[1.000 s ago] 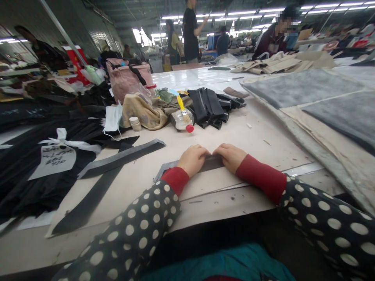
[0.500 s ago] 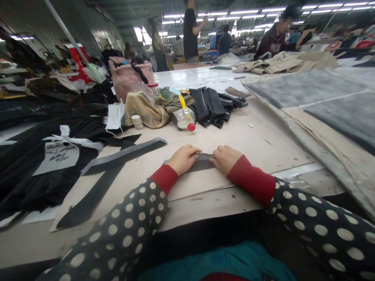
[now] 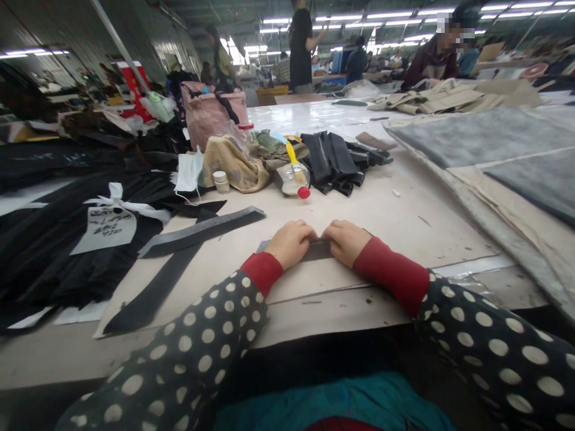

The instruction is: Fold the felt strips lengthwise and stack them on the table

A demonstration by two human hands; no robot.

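Both hands are over a dark grey fabric strip (image 3: 315, 251) on the pale table surface. My left hand (image 3: 291, 242) has its fingers curled and closed on the strip's upper edge. Close beside it, my right hand (image 3: 348, 240) pinches the same edge, the fingertips of the two hands nearly touching. Parts of the strip are hidden under the hands. To the left, a black and grey strip (image 3: 204, 230) lies across a longer black strip (image 3: 155, 293).
Beyond the hands are a bottle (image 3: 290, 179) with a yellow brush (image 3: 294, 160), folded black pieces (image 3: 332, 161), a small jar (image 3: 221, 182) and a face mask (image 3: 188, 170). Tagged black fabric (image 3: 58, 239) is at left, grey panels (image 3: 485, 134) at right. People stand farther back.
The view has shifted, so the scene sits slightly farther right. My hands have come closer together along the strip's upper edge, and less of the strip shows between them.
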